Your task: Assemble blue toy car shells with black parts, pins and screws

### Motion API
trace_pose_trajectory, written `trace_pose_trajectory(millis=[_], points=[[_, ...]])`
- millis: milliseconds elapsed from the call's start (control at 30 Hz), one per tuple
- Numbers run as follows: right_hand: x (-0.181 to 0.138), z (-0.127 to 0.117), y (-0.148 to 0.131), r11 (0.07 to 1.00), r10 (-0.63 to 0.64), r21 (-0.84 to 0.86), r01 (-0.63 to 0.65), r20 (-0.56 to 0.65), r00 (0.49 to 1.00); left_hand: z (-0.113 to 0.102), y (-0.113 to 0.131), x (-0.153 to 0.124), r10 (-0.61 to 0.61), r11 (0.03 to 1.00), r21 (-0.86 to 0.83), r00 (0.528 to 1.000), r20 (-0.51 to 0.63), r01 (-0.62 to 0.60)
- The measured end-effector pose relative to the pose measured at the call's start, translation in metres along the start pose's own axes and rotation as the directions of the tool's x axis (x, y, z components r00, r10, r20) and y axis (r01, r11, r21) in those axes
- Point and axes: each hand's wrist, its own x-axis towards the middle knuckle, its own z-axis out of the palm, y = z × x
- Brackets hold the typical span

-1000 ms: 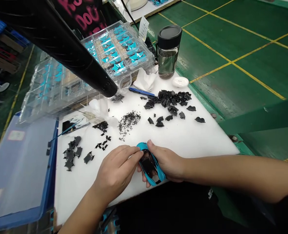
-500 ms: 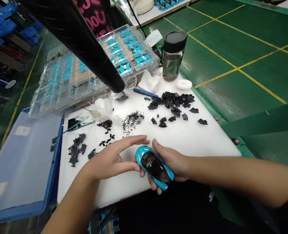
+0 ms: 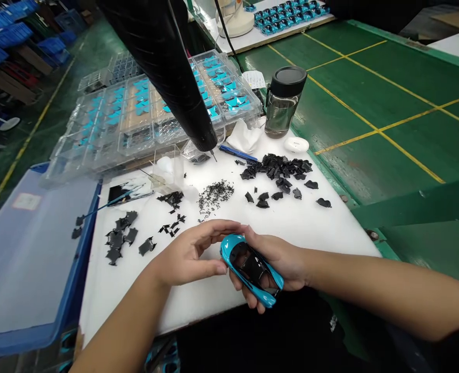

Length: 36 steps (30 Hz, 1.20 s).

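Note:
A glossy blue toy car body point(image 3: 234, 242) with a dark see-through cabin lies tilted over the front of the white work surface. My right hand point(image 3: 278, 259) grips it from the right, thumb on top and fingers curled underneath. My left hand point(image 3: 194, 251) curves around its front left end, thumb tip at the side and index finger arched near my right thumb. A gap shows between this palm and the car; some left fingertips are hidden. Beyond my hands lie a scatter of tiny black screws point(image 3: 216, 197) and small black plastic pieces point(image 3: 171, 225).
A black electric screwdriver point(image 3: 175, 77) hangs above the surface. Black parts point(image 3: 278, 168) are heaped at right, near a blue pen point(image 3: 237, 153), white case point(image 3: 296, 144) and bottle point(image 3: 286, 101). Clear compartment trays point(image 3: 136, 114) stand behind; a blue bin point(image 3: 27, 248) is at left.
My left fingers have closed in around the car's front end, the index fingertip now near my right thumb. The car has turned slightly in my right hand. The camera view has shifted.

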Motion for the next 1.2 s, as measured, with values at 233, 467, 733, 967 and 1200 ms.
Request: trace_pose_trajectory(millis=[233,467,733,967,1200], points=[[-0.004,0.004,-0.005,0.993,-0.001,-0.119,-0.011,-0.095,0.995,0.0,0.002,-0.003,0.053,0.998,0.031,0.997,-0.054,-0.051],[-0.018,0.009,-0.002,0.27,-0.724,-0.94,0.207,-0.056,0.687,-0.003,-0.002,-0.007,0.064,0.995,0.091,0.977,-0.206,-0.046],[-0.01,0.003,0.008,-0.195,-0.734,-0.975,0.106,0.217,0.643,-0.003,-0.003,-0.004,0.036,0.99,0.139,0.969,-0.244,-0.002],[-0.01,0.0,0.008,-0.245,-0.727,-0.965,0.093,0.247,0.641,-0.002,-0.005,-0.004,0.043,0.991,0.135,0.969,-0.242,-0.01],[-0.009,-0.001,0.01,-0.196,-0.744,-0.975,0.102,0.215,0.632,0.0,-0.003,-0.002,-0.015,0.993,0.109,0.962,-0.274,0.047]])
